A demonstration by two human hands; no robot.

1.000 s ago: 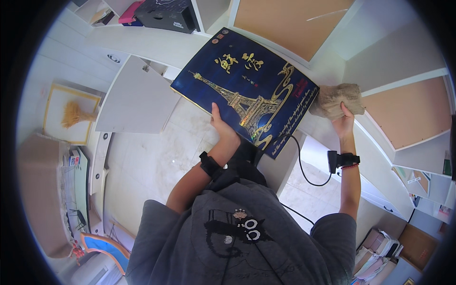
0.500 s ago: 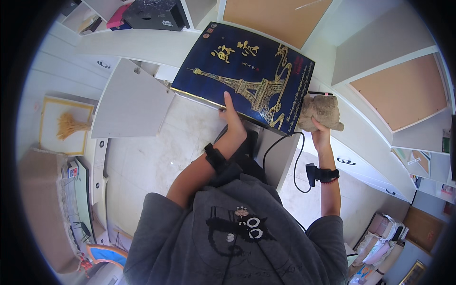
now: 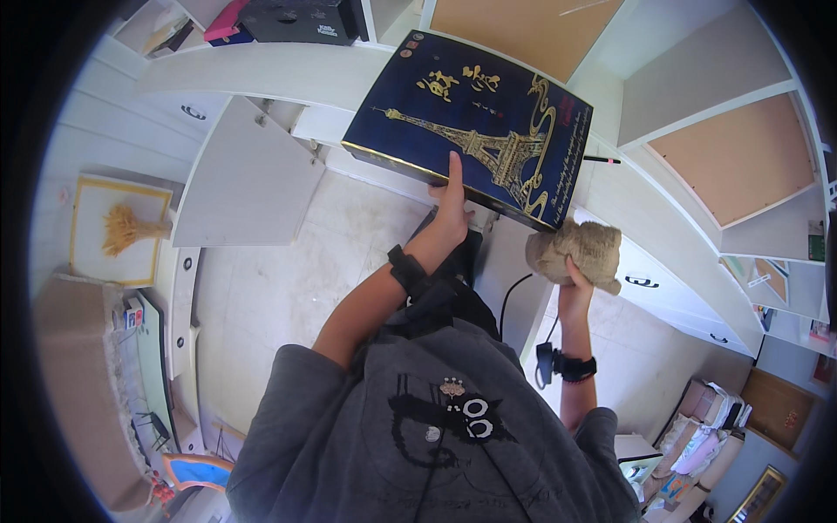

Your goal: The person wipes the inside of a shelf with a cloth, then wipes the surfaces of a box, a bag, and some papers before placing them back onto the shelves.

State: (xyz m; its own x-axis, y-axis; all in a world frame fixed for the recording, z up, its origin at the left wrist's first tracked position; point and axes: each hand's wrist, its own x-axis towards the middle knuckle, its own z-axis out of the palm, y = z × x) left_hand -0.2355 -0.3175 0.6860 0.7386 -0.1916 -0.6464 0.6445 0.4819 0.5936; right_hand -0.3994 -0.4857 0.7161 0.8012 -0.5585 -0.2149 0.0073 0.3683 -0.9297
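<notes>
A large dark blue box [image 3: 427,131] with a golden tower picture lies tilted over the front edge of the white desk. My left hand [image 3: 451,205] grips its near edge, the index finger stretched along the top and the other fingers against the side. A crumpled brown-grey cloth [image 3: 580,251] is in my right hand [image 3: 574,283], thumb pressed on it. The cloth hangs just off the box's right near corner, and whether it touches the box I cannot tell.
A cabinet door [image 3: 248,183] stands open at the left, below the desk [image 3: 261,78]. On the desk right of the box lies a dark pen-like stick [image 3: 602,160]. A black box [image 3: 301,19] sits at the back left. White shelving [image 3: 697,78] rises at the right.
The blue box has shifted a little to the right and away from me, with my left hand on it. My right hand has drawn the cloth down toward me, off the desk.
</notes>
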